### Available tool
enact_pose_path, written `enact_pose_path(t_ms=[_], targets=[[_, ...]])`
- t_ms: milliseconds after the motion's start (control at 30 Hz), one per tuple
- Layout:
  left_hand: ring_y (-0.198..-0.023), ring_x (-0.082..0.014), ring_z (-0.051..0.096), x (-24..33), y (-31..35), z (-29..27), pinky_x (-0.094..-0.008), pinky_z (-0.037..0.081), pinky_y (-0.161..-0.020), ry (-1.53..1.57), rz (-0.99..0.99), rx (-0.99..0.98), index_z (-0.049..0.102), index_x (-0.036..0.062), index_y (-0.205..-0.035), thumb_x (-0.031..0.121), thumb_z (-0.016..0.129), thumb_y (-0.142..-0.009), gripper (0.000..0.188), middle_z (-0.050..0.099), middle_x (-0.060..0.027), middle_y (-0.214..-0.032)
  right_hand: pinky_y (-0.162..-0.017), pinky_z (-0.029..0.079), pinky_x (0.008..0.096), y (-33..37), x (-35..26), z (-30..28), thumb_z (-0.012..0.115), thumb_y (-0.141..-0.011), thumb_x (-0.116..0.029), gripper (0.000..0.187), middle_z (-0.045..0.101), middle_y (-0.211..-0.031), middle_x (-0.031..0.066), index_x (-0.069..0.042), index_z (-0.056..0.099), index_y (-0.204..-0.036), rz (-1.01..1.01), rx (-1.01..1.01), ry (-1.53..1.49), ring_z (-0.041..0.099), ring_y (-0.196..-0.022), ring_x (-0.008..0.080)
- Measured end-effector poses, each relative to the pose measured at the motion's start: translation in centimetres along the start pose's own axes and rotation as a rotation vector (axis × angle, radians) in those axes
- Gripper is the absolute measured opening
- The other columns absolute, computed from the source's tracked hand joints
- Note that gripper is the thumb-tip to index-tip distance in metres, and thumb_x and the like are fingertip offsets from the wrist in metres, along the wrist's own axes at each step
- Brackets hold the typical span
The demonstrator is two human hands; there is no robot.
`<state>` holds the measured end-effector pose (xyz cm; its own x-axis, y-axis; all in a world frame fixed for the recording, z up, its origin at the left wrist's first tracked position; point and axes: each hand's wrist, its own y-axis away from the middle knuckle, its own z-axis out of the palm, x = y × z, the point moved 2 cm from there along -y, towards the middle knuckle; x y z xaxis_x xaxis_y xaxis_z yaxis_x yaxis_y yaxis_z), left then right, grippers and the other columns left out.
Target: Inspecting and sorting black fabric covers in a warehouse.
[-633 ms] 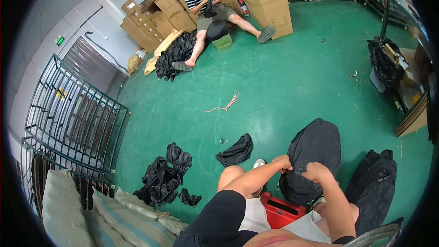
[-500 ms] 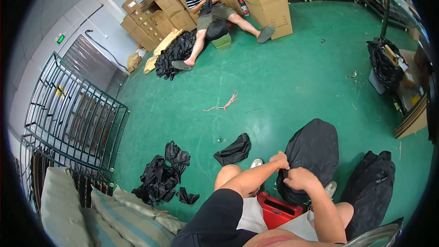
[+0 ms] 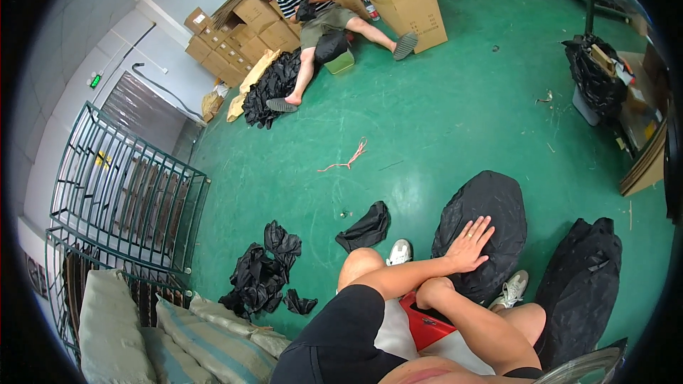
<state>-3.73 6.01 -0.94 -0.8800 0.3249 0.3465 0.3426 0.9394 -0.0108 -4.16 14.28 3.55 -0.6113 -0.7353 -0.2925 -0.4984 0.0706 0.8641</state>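
A large rounded black fabric bag [image 3: 491, 203] stands on the floor between my feet. My left hand [image 3: 466, 245] lies flat on its upper side with the fingers stretched out and spread. Below the left wrist, my right hand [image 3: 432, 291] reaches down by the bag's near edge and the red plastic stool [image 3: 427, 323]; its fingers are hidden. To the right lies a second long black fabric bag [image 3: 583, 284]. A loose piece of black fabric [image 3: 364, 227] is on the floor left of my shoe, and a crumpled black fabric pile [image 3: 256, 277] lies farther left.
Woven sacks [image 3: 206, 341] and a green metal rack [image 3: 128, 192] stand at the left. Pink string [image 3: 348, 160] lies mid-floor. A seated person [image 3: 313, 7] handles black fabric beside a black pile [image 3: 274, 92] and a tall cardboard box [image 3: 420, 14]. A black-lined bin [image 3: 597, 82] stands right.
My left hand has gone from pinching the bag's near edge to lying spread on top of it. The right hand has moved down and left, under the left wrist. The view has shifted slightly.
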Motion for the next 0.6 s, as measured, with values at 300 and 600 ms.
enact_pose_path(t_ms=[300, 600], targets=[[-0.149, -0.0372, 0.014, -2.2, 2.6, 5.2, -0.0548, 0.010, -0.119, -0.074, 0.177, -0.028, 0.020, 0.0029, -0.154, 0.052, 0.053, -0.091, 0.087, 0.015, -0.0204, -0.161, -0.092, 0.050, 0.0493, 0.8, 0.3, 0.1, 0.060, -0.089, -0.034, 0.051, 0.053, -0.144, 0.0036, -0.022, 0.057, -0.138, 0.035, -0.089, 0.079, 0.059, -0.123, 0.0270], [-0.149, -0.0364, 0.015, -1.7, 2.8, 4.7, -0.0541, 0.012, -0.119, -0.119, 0.127, -0.083, 0.020, 0.0045, -0.155, 0.052, 0.051, -0.092, 0.084, 0.015, -0.0195, -0.162, -0.096, 0.044, 0.0470, 0.8, -0.1, -0.3, 0.062, -0.087, -0.036, 0.055, 0.054, -0.144, 0.0021, -0.027, 0.054, -0.141, 0.063, -0.136, 0.195, 0.055, -0.127, 0.0254]])
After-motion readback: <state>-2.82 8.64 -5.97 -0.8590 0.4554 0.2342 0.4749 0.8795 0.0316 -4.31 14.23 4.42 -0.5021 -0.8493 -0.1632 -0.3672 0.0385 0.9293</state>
